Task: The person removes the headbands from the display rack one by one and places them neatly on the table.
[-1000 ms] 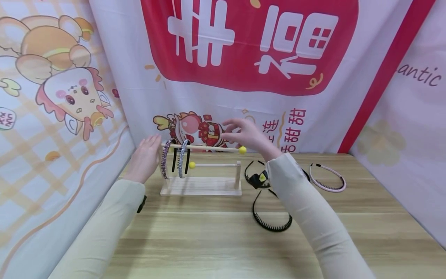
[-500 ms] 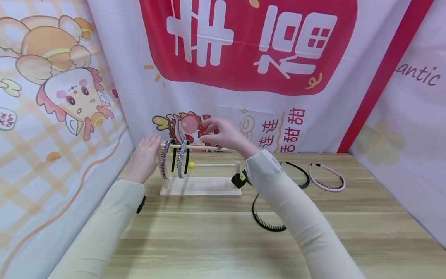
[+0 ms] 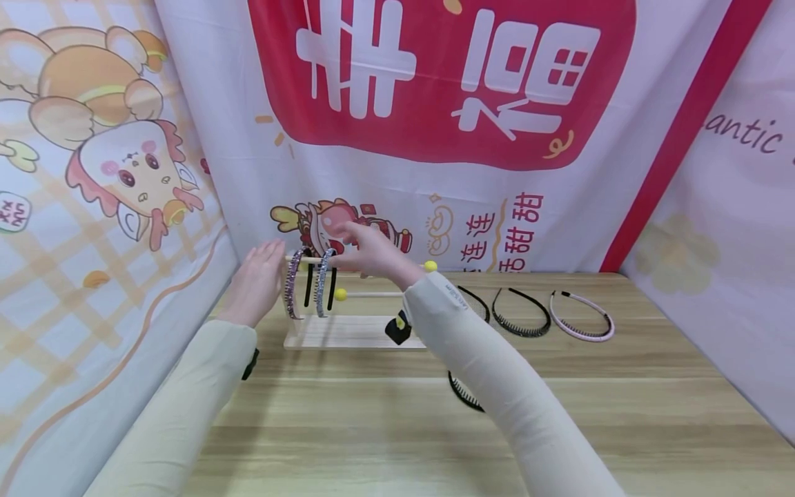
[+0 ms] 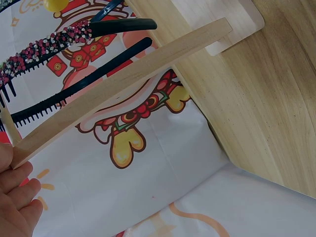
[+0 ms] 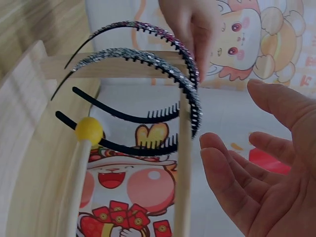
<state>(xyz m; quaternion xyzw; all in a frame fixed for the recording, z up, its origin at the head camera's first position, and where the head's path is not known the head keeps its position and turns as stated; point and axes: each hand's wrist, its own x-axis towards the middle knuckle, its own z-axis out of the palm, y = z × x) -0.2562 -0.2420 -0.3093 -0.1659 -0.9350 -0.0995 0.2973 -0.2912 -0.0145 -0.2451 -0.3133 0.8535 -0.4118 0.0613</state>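
Observation:
A wooden headband rack stands at the back left of the table. My left hand grips the top of its left post, fingertips at the post's end in the left wrist view. Over the upper rod hang a purple-pink glittery headband, closer to the post, and a silver glittery headband beside it. My right hand is over the rod, just right of the silver headband. In the right wrist view its fingers are spread, with nothing between them.
Yellow balls cap the upper rod and lower rod. Right of the rack lie a black headband, another black headband and a pink headband. Nearer, my right sleeve partly hides a black toothed headband. Printed cloth walls surround the table.
My right hand has moved left along the upper rod and slightly down, up to the silver headband. My left hand and the hung headbands have stayed in place.

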